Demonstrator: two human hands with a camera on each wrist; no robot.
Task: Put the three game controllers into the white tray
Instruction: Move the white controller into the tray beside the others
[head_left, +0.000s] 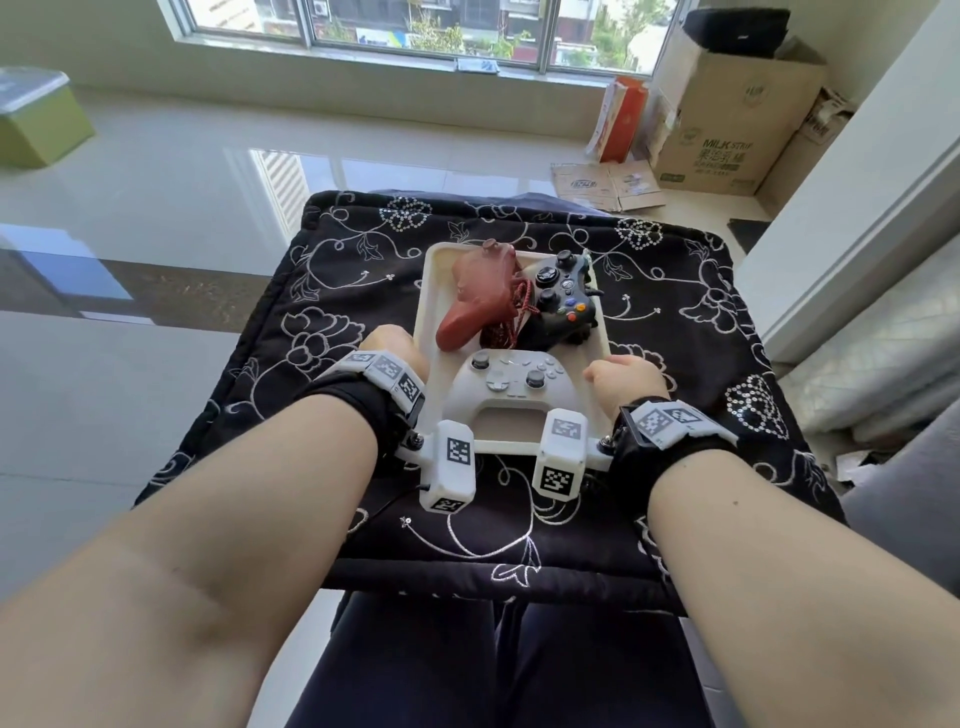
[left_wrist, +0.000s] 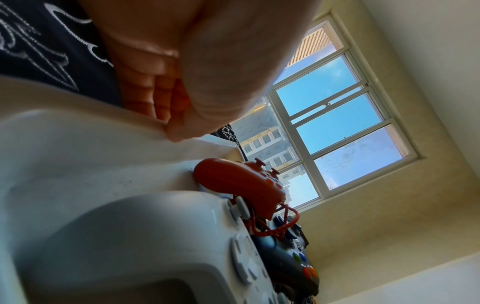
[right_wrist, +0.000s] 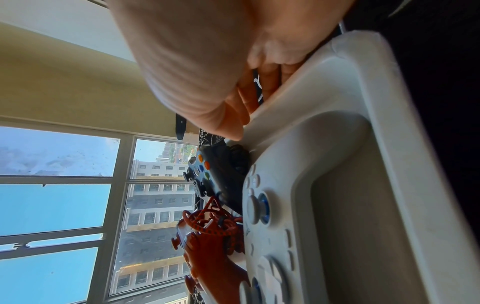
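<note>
From the head camera, the white tray (head_left: 435, 312) sat on a black embroidered cushion (head_left: 322, 291) across the person's lap, and both hands held it by its sides: the left hand (head_left: 396, 349) gripped the left rim and the right hand (head_left: 626, 379) gripped the right rim, thumb over the top edge. All three controllers lay inside the tray: the white controller (head_left: 511, 387) between the two hands, the red controller (head_left: 480, 296) beyond the left hand with its braided red cable (head_left: 511, 325) bunched next to it, and the black controller (head_left: 563, 299) beyond the right hand. In the left wrist view, the left hand (left_wrist: 197, 67) had its thumb down on the tray's rim (left_wrist: 78, 131) and its fingers (left_wrist: 145, 90) curled under that edge against the cushion; the white controller (left_wrist: 145, 242) filled the near foreground, with the red controller (left_wrist: 239, 185) and black controller (left_wrist: 288, 261) past the thumb. In the right wrist view, the right hand (right_wrist: 207, 67) was likewise clamped on the tray's rim (right_wrist: 369, 86), thumb above and fingers (right_wrist: 249, 98) tucked beneath; the white controller (right_wrist: 280, 205) lay just below the thumb, the black controller (right_wrist: 221, 176) and red controller (right_wrist: 213, 257) farther out toward the window (right_wrist: 64, 195)
</note>
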